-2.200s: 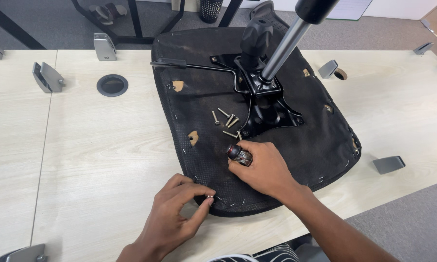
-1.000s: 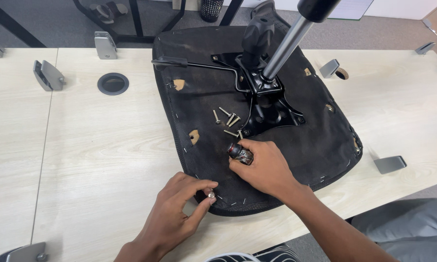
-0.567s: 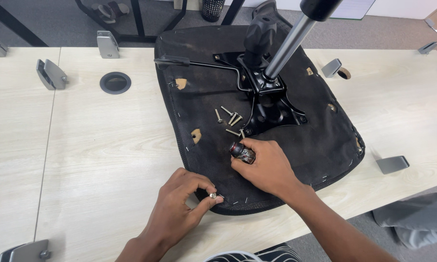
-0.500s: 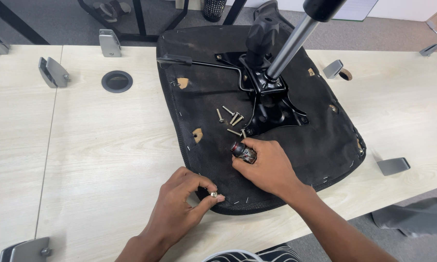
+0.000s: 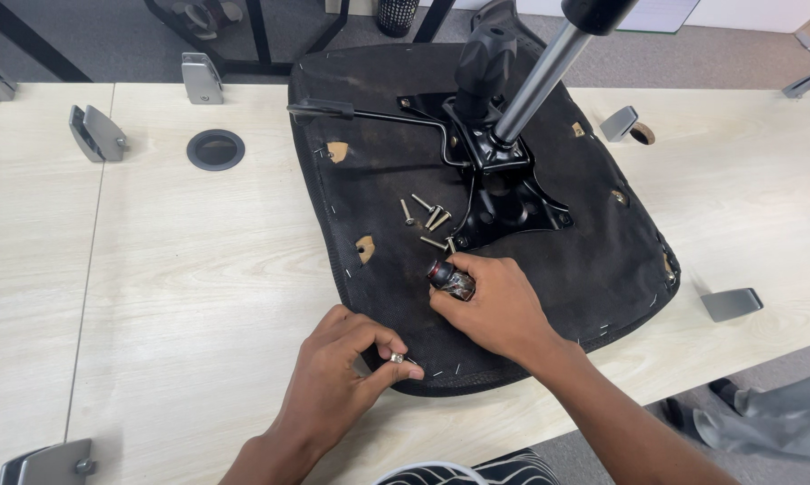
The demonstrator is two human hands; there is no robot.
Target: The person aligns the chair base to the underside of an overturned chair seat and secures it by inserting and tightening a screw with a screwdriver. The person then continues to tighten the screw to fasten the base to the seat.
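An upturned black office-chair seat (image 5: 593,260) lies on the light wooden table (image 5: 180,269). A black metal mechanism plate (image 5: 504,193) with a silver gas-lift column (image 5: 540,76) is fixed to its underside. Several loose screws (image 5: 427,216) lie on the fabric left of the plate. My right hand (image 5: 499,305) rests on the seat and grips a small dark tool with a red band (image 5: 450,279). At the seat's near edge my left hand (image 5: 342,382) pinches a small silver screw (image 5: 397,357) between thumb and forefinger.
Grey metal brackets lie about the table: one (image 5: 95,133) at the left, one (image 5: 200,78) at the back, one (image 5: 730,303) right of the seat, one (image 5: 50,462) at the near left corner. A round cable hole (image 5: 215,149) is at the left. A chair base (image 5: 216,18) stands behind.
Both hands have stayed almost in place. The left thumb and forefinger have closed a little tighter on the small screw. The view has shifted slightly.
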